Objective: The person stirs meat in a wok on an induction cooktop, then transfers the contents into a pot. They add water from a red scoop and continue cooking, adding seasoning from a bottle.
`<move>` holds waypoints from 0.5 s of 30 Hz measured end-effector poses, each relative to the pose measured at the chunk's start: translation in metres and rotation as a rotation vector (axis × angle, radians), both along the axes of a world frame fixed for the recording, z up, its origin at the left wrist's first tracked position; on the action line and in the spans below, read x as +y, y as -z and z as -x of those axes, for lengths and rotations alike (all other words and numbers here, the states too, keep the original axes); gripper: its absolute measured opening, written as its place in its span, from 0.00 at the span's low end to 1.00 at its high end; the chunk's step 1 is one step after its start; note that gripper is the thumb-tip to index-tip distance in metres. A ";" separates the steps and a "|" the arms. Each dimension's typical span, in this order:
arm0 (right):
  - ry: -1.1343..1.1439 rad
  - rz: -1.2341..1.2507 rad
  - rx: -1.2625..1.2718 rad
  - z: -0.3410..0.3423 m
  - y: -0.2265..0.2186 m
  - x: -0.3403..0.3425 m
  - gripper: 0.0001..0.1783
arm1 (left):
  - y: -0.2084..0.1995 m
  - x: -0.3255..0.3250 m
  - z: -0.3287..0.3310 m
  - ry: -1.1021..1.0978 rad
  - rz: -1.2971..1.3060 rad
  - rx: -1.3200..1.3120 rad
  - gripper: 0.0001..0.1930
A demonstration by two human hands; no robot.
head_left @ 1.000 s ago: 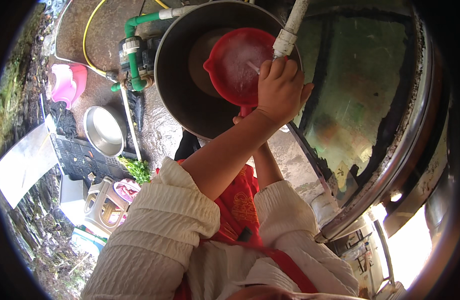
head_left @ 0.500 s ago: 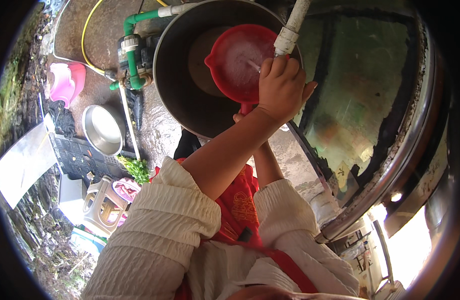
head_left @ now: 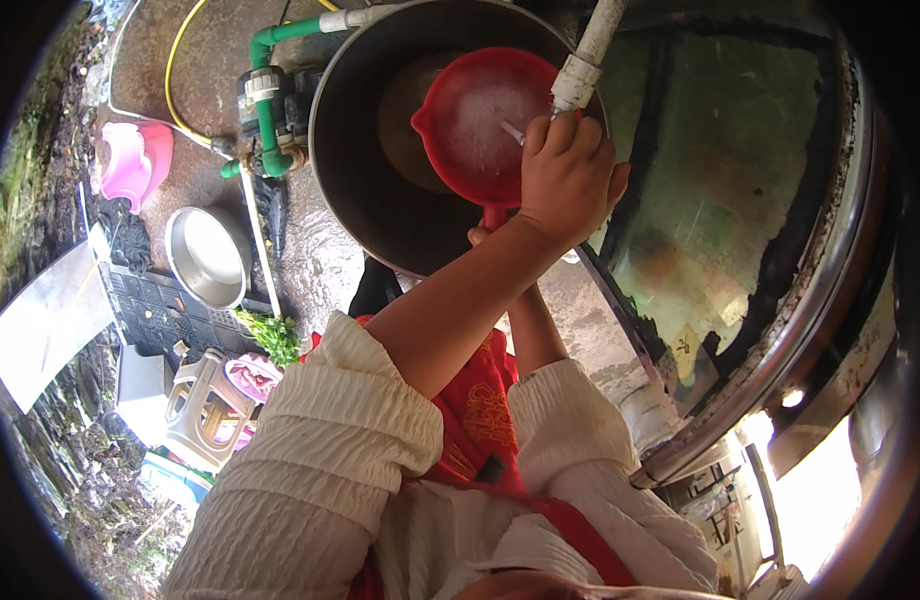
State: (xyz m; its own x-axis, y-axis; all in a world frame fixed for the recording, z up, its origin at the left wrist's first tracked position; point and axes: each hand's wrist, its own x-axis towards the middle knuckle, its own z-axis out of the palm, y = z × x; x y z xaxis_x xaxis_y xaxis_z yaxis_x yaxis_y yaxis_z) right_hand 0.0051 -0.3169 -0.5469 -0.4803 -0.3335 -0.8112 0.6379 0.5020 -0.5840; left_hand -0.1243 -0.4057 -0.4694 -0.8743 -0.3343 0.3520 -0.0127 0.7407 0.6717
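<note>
My forearms cross, the left one over the right. My left hand [head_left: 570, 182] is closed around the tap at the lower end of a white pipe [head_left: 592, 50]. A thin stream of water runs from there into a red water dipper [head_left: 432, 150]. Bubbly water fills much of its bowl. Beneath my left forearm, my right hand [head_left: 479, 236] grips the dipper's handle; most of its fingers are hidden. The dipper is held over the mouth of a large, dark round pot [head_left: 345, 190], whose bottom looks brownish.
Green pipes and a pump [head_left: 270, 130] stand left of the pot. Further left are a pink plastic container [head_left: 137, 160], a metal basin [head_left: 208, 262], leafy greens [head_left: 272, 338] and a beige stool [head_left: 202, 412]. A murky glass-like panel [head_left: 720, 180] with a metal rim lies at right.
Both hands keep their places on the tap and the handle, with only a slight shift of the view. Water keeps running into the dipper.
</note>
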 end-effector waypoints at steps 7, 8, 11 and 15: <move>-0.049 0.069 0.135 -0.007 0.009 0.005 0.19 | 0.002 0.000 0.000 0.006 -0.003 0.018 0.12; -0.079 0.078 0.170 -0.006 0.010 0.006 0.19 | 0.003 0.000 0.000 0.009 -0.008 0.017 0.12; -0.100 0.018 0.123 -0.003 0.005 0.003 0.18 | 0.003 0.000 0.000 0.005 -0.006 0.016 0.12; -0.003 -0.041 0.062 0.008 -0.011 -0.009 0.15 | 0.002 0.000 0.000 -0.001 0.008 0.009 0.12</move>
